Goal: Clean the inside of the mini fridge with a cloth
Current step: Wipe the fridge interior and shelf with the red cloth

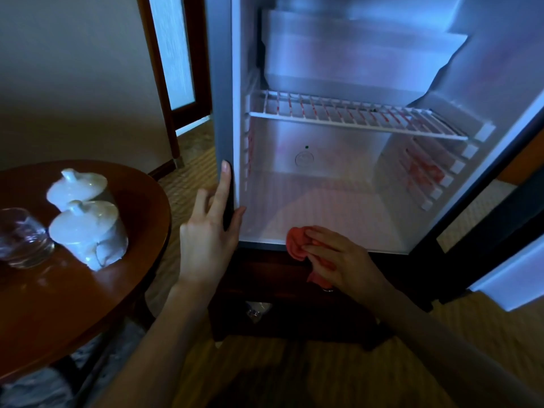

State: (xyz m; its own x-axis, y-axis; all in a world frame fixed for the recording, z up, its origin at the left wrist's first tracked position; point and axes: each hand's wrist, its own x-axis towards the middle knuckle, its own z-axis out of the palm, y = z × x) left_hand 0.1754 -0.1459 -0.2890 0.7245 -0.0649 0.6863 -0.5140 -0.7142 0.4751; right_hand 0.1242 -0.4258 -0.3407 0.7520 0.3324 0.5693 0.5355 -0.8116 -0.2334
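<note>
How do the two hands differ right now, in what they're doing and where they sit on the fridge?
The left hand is open with straight fingers resting on the mini fridge's left front edge; the right hand grips a bunched pink cloth. The left hand sits higher, up the side frame; the right hand sits low, at the front lip of the fridge floor. Both are bare and at the open fridge's front.

Fridge (223, 113) lower compartment open, roomy; wire shelf (353, 119) caps it above
</note>
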